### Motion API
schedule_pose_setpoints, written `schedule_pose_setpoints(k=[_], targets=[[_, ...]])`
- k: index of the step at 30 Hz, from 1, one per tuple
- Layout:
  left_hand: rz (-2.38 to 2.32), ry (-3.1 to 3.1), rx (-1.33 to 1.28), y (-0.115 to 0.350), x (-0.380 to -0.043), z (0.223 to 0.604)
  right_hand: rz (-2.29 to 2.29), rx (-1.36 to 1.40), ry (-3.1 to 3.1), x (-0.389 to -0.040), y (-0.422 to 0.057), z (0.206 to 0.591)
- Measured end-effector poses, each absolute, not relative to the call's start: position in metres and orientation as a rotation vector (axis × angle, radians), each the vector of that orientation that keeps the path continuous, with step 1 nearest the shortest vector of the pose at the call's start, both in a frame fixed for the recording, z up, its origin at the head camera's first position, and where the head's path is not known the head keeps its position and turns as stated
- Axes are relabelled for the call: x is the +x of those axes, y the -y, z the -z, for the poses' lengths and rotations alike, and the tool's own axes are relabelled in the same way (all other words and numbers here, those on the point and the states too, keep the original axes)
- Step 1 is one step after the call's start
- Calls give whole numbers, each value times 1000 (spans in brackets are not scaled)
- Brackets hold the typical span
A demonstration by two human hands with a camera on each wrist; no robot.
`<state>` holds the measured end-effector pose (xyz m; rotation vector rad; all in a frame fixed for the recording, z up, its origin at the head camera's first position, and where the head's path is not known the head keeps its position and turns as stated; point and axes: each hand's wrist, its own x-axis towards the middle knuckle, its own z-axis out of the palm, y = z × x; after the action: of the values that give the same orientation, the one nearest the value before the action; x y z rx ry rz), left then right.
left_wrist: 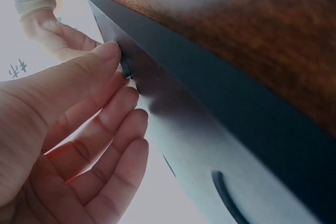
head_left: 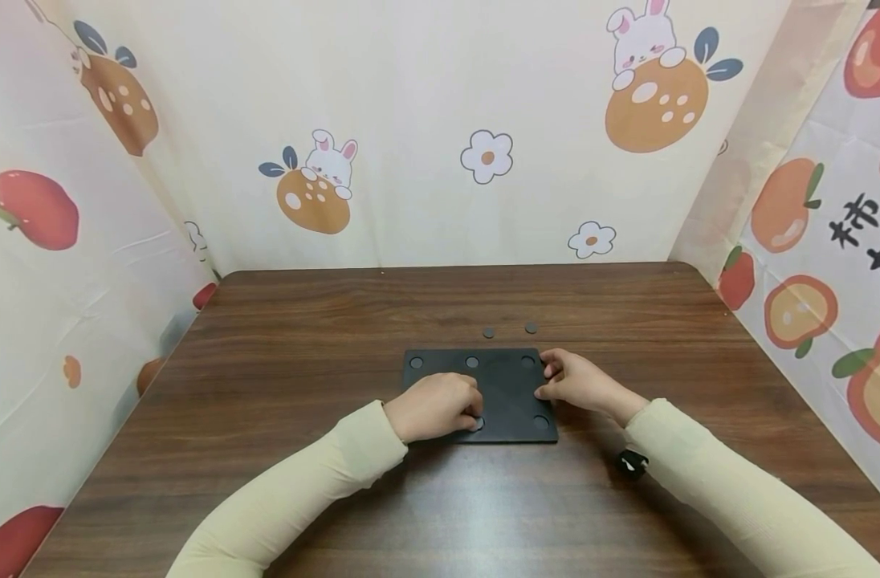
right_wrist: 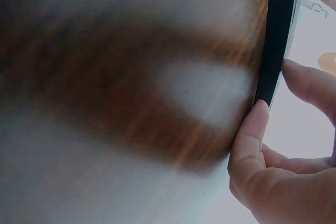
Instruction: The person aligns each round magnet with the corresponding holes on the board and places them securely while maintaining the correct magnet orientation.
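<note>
A flat black board (head_left: 508,393) with round recesses along its edges lies on the table. My left hand (head_left: 440,405) is over the board's front half, its thumb and index finger pinching a small dark disc (left_wrist: 126,69) at the board's face. The other fingers of that hand are bent alongside. At the board's right side, my right hand (head_left: 580,381) holds the edge, with thumb and fingertips on it near the back corner. In the right wrist view, fingertips (right_wrist: 257,114) press against the board's side (right_wrist: 278,40). The board's front left part is hidden behind my left hand.
Two small dark discs, one on the left (head_left: 489,332) and one on the right (head_left: 531,328), lie on the wooden table (head_left: 303,321) behind the board. Patterned cloth (head_left: 411,160) hangs at the table's back and both sides.
</note>
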<state>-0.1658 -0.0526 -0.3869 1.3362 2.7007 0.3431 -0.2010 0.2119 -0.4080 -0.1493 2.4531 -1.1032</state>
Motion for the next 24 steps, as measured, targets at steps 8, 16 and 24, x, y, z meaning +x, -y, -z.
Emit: schedule_pose_setpoints(k=[8,16,24], targets=[[-354,-2707,1327,53,-166,389,1111,-151,-2453,-201,-212,408],[-377,-2700,1316,55,-166,391,1107,-155,-2453,-201,-212,409],[-492,-2700,1223,65,-168,388,1112,-152,-2443,-201,-212,409]])
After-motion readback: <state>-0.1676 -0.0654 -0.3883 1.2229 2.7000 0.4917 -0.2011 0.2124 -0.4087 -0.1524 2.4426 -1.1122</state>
